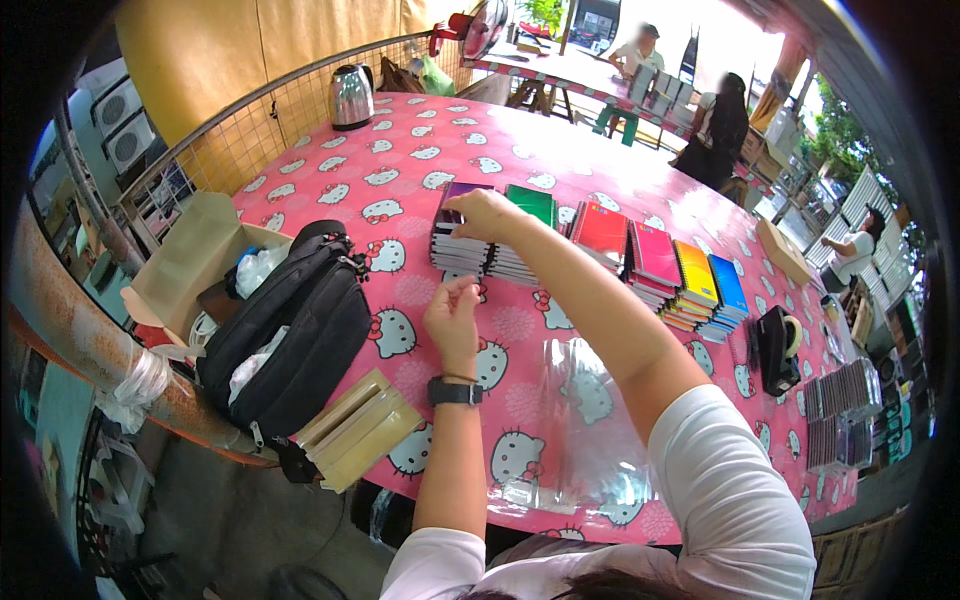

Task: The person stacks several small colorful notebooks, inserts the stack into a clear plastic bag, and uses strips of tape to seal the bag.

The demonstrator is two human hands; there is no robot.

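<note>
The head view looks down on a table with a pink cat cloth. The right hand reaches far over and rests on top of the purple stack of thin books, with fingers curled over the top book; I cannot tell if it grips it yet. The left hand hovers just in front of that stack, fingers bent loosely, holding nothing. A watch sits on that wrist. Beside the purple stack stand more stacks in a row: green, red, pink, yellow and blue. The books look thin, light and a bit bendy, with smooth covers that may slide, so I think a pinch at the near edge of the top book works best. Clear plastic bags lie near the body; they look soft and slippery. A black bag sits at the left, and a tape holder at the right.
</note>
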